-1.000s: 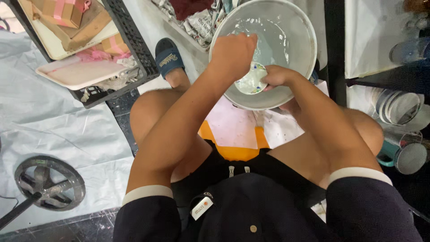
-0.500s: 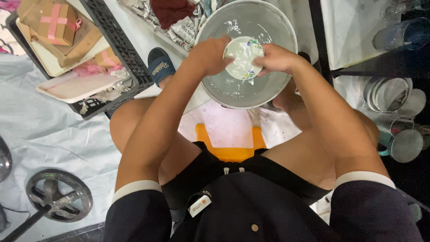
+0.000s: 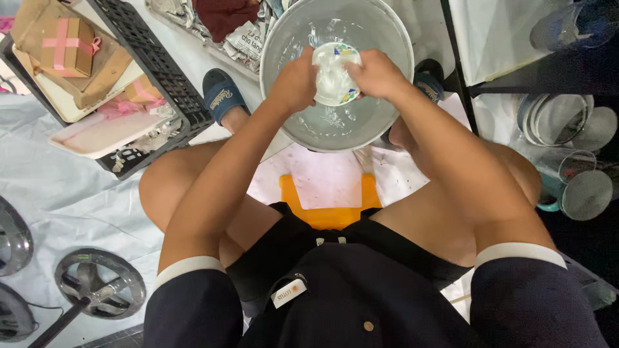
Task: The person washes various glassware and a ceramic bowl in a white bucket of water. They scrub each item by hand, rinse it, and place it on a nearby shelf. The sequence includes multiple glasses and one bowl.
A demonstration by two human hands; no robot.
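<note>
both hands grip a small white cup (image 3: 333, 74) with coloured print, upper centre of frame: left hand (image 3: 294, 82) closed on its left side, right hand (image 3: 376, 74) on its right. cup sits over water in a metal basin (image 3: 390, 38). black crate (image 3: 161, 77) upper left.

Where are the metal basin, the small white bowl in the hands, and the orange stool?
metal basin (image 3: 380, 122), head view, on the bare inner wall at lower right.
small white bowl (image 3: 332, 80), head view, on its pale middle between both hands.
orange stool (image 3: 329, 218), head view, on the seat's front edge.
</note>
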